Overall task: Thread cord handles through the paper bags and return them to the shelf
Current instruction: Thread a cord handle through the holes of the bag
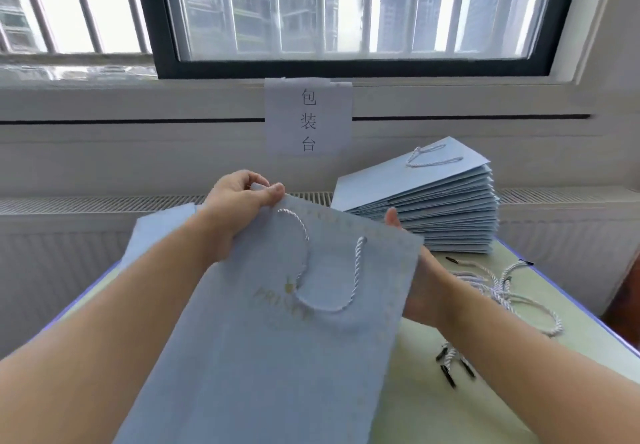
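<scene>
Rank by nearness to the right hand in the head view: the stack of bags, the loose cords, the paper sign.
From the right hand:
1. Loose cords, on the table just right.
2. Stack of bags, behind on the table.
3. Paper sign, on the wall below the window.

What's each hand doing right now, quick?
Left hand: pinches the top edge of the paper bag.
Right hand: mostly hidden behind the bag, supporting its right side; grip cannot be told.

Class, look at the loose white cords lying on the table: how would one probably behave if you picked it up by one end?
The loose cords lie in slack curves, so one would likely dangle limply. Thin and twisted, it probably weighs little. Being tangled, it may drag its neighbours along.
</scene>
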The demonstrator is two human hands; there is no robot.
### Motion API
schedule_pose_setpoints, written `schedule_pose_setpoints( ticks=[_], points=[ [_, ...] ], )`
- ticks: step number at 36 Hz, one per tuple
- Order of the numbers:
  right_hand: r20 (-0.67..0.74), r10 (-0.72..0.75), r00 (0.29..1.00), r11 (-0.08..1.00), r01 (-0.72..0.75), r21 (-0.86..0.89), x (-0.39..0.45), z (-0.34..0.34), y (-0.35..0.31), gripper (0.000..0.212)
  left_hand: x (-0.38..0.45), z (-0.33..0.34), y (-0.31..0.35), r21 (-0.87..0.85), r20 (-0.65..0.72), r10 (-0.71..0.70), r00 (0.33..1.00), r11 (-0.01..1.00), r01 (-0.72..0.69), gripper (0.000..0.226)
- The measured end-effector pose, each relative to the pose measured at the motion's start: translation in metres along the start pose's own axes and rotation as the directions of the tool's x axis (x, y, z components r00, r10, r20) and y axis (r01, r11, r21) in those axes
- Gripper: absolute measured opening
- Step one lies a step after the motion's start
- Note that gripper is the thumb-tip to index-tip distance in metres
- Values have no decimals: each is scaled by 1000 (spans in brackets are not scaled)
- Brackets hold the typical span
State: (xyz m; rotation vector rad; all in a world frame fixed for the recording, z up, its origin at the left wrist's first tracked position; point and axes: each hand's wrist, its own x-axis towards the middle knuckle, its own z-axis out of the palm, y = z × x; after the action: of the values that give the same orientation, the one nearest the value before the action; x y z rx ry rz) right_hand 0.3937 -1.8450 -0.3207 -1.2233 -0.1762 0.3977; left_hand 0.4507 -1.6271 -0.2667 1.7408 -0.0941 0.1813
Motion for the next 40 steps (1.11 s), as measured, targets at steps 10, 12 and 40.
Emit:
schedule_pose_setpoints(
  ticks=[10,12,40],
  points=[
    [-185,-43,982,967,87,238,-17,-2,-9,72,-11,-13,2,-64,-188,-82,979,995,71,26],
    [-239,-62,969,985,99,143,-25,-1,-22,78,-14,-17,-4,-55,-187,-91,978,995,82,24],
    [-200,-356,913,-61,-236,-970,21,50,4,43,-58,40,-50,899,145,68,987,407,-161,52]
  ],
)
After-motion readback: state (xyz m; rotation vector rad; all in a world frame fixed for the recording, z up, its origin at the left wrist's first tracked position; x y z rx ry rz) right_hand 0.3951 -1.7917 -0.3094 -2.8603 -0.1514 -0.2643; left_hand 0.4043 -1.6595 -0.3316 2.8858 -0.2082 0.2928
